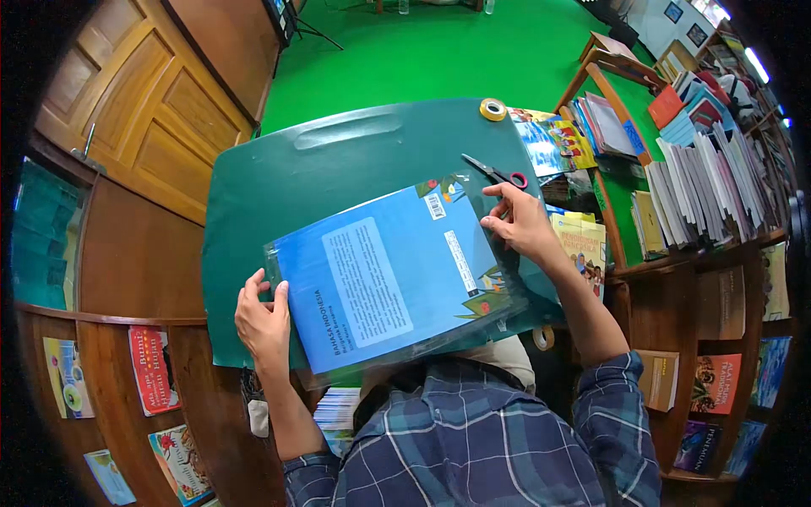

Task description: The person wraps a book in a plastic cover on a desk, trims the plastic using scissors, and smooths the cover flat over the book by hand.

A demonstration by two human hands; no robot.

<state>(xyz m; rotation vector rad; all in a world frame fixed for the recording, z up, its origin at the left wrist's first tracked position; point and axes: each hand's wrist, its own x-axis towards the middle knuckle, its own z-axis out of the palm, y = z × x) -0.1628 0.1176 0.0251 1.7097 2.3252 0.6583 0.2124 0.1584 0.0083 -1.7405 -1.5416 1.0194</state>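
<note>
Blue and wrapped in clear plastic, a book (389, 270) is lying face down on the green table (245, 203). The left hand (263, 317) is resting at the book's left edge; whether its grip is pinching the plastic, one cannot tell. The right hand (522, 221) is hovering by the book's right edge, its grip spreading thumb from forefinger. Scissors (497, 171) are lying just beyond the book's upper right corner, and a tape roll (492, 109) is sitting farther beyond it.
</note>
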